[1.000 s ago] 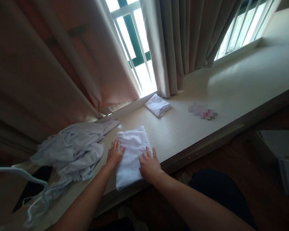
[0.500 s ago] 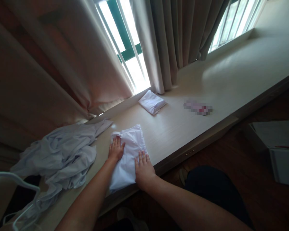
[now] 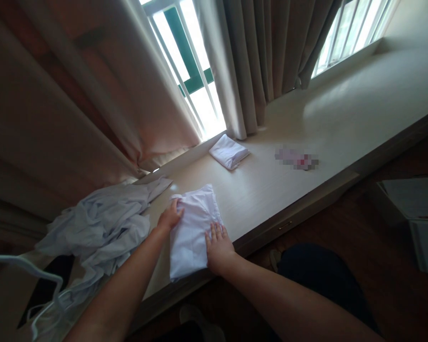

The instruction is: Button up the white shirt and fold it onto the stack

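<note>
A folded white garment [image 3: 195,223] lies near the front edge of a long pale wooden ledge [image 3: 271,190]. My left hand [image 3: 170,217] pinches the garment's upper left edge, fingers curled around the cloth. My right hand [image 3: 217,247] rests flat on the garment's lower right side with fingers spread. A second, smaller folded white garment [image 3: 229,152] sits farther back by the curtain.
A crumpled heap of white clothes [image 3: 100,228] lies to the left on the ledge. A white hanger [image 3: 32,280] shows at the lower left. Curtains [image 3: 249,61] hang over barred windows behind. A blurred small object [image 3: 296,158] rests mid-ledge. A white box [image 3: 417,213] stands on the floor, right.
My left hand went from lying flat on the garment to gripping its upper left edge. My right hand slid slightly down along the right side. The view shifted a little.
</note>
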Tool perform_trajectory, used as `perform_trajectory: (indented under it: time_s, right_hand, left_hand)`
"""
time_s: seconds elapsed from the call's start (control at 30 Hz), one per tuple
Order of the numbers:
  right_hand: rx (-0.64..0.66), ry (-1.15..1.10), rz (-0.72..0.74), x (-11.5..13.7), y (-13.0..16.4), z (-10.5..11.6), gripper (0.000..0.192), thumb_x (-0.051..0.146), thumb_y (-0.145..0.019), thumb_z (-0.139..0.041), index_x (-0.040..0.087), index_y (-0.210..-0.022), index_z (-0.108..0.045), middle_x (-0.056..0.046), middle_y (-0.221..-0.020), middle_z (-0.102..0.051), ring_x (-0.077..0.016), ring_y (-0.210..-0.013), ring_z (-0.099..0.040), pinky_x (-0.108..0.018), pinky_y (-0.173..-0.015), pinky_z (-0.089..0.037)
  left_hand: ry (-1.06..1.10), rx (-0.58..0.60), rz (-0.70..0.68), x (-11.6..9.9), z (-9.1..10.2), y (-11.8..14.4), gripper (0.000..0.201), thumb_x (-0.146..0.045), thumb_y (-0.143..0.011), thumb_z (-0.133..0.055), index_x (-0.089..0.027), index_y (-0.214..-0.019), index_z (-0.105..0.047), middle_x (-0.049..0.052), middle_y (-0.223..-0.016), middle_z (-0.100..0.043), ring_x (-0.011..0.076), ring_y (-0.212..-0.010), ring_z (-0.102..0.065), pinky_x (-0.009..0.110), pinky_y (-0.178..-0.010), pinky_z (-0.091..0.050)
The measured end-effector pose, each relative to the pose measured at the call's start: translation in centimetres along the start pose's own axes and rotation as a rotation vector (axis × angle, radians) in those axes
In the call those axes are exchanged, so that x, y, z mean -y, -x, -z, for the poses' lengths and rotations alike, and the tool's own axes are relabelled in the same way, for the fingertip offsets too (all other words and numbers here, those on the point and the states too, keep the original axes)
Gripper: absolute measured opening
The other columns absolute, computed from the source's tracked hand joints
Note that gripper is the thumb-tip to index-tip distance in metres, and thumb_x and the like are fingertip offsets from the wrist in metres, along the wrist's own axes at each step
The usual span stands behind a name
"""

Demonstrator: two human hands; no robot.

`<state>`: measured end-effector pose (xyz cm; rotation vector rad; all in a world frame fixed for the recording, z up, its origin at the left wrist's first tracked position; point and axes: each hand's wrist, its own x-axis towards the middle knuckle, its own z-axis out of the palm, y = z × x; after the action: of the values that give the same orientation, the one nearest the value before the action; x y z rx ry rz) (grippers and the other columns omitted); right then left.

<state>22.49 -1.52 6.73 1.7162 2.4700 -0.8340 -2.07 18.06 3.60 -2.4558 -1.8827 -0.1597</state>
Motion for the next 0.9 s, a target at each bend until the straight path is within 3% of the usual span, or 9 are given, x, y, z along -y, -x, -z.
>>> perform_trajectory:
  time_s: [0.13, 0.2, 0.3, 0.47, 0.63, 0.73, 0.8, 0.9]
  right_hand:
    - [-0.003, -0.002, -0.003, -0.1, 0.3, -0.1, 0.078, 0.033, -0.094, -0.055, 0.007, -0.159, -0.021, -0.021, -0.163, 0.003, -0.0376, -0.153, 0.006, -0.057, -0.124, 0.004]
    - [-0.002, -0.003, 0.009, -0.2, 0.4, -0.2, 0.088, 0.042, -0.090, -0.063, 0.008, -0.159, -0.021, -0.023, -0.163, 0.004, -0.0384, -0.153, 0.007, -0.057, -0.124, 0.005]
    - [0.006, 0.011, 0.024, -0.4, 0.5, -0.2, 0.107, 0.059, -0.081, -0.071, 0.007, -0.159, -0.020, -0.024, -0.162, 0.006, -0.0398, -0.152, 0.009, -0.057, -0.123, 0.007]
    - [0.084, 0.107, 0.032, -0.6, 0.4, 0.1, 0.117, 0.058, -0.074, -0.077, 0.010, -0.161, -0.015, -0.024, -0.163, 0.007, -0.0415, -0.152, 0.010, -0.060, -0.122, 0.006]
    - [0.100, 0.105, 0.065, -0.9, 0.2, 0.3, 0.122, 0.044, -0.068, -0.085, 0.005, -0.160, -0.017, -0.028, -0.163, 0.002, -0.0444, -0.153, 0.005, -0.063, -0.122, 0.006]
    - [0.072, 0.050, 0.098, -1.2, 0.1, 0.6, 0.131, 0.053, -0.060, -0.090, 0.003, -0.159, -0.020, -0.032, -0.162, -0.001, -0.0468, -0.153, 0.003, -0.066, -0.120, 0.008]
    - [0.024, -0.009, 0.101, -1.4, 0.1, 1.0, 0.122, 0.062, -0.065, -0.084, 0.004, -0.157, -0.030, -0.032, -0.163, -0.009, -0.0465, -0.153, -0.004, -0.066, -0.120, 0.007]
    - [-0.146, -0.099, 0.067, -1.6, 0.0, 1.7, 0.085, 0.062, -0.084, -0.066, 0.007, -0.147, -0.048, -0.029, -0.156, -0.036, -0.0430, -0.152, -0.021, -0.065, -0.122, -0.001]
  left_hand:
    - [-0.002, -0.111, -0.018, -0.4, 1.7, 0.0, 0.053, -0.042, -0.099, -0.041, -0.019, -0.147, -0.042, 0.013, -0.153, -0.046, 0.0272, -0.144, -0.040, 0.045, -0.121, -0.031]
    - [-0.011, -0.134, -0.014, -0.5, 1.4, -0.1, 0.057, -0.046, -0.099, -0.041, -0.021, -0.150, -0.040, 0.011, -0.162, -0.032, 0.0294, -0.153, -0.024, 0.049, -0.124, -0.025]
    - [-0.010, -0.056, 0.051, -0.3, 0.0, -0.5, 0.067, -0.054, -0.098, -0.038, -0.022, -0.157, -0.032, 0.010, -0.168, -0.019, 0.0339, -0.156, -0.009, 0.059, -0.122, -0.023]
    - [0.065, 0.095, 0.105, 0.6, -3.2, -0.9, 0.073, -0.062, -0.099, -0.028, -0.025, -0.160, -0.023, 0.009, -0.169, -0.017, 0.0328, -0.157, -0.009, 0.058, -0.122, -0.021]
    - [0.110, 0.025, 0.100, 0.8, -5.3, -0.5, 0.073, -0.061, -0.099, -0.027, -0.020, -0.160, -0.024, 0.010, -0.168, -0.020, 0.0301, -0.155, -0.018, 0.052, -0.124, -0.023]
    - [0.098, 0.011, 0.103, 0.7, -5.3, -0.2, 0.071, -0.060, -0.100, -0.027, -0.022, -0.160, -0.025, 0.009, -0.167, -0.021, 0.0288, -0.155, -0.020, 0.051, -0.124, -0.023]
    - [0.088, 0.010, 0.105, 0.7, -5.2, -0.2, 0.071, -0.059, -0.100, -0.027, -0.022, -0.160, -0.024, 0.008, -0.167, -0.021, 0.0287, -0.155, -0.021, 0.051, -0.124, -0.023]
    - [0.075, 0.004, 0.107, 0.6, -5.1, -0.1, 0.069, -0.058, -0.101, -0.025, -0.022, -0.160, -0.024, 0.008, -0.168, -0.020, 0.0284, -0.155, -0.021, 0.050, -0.124, -0.024]
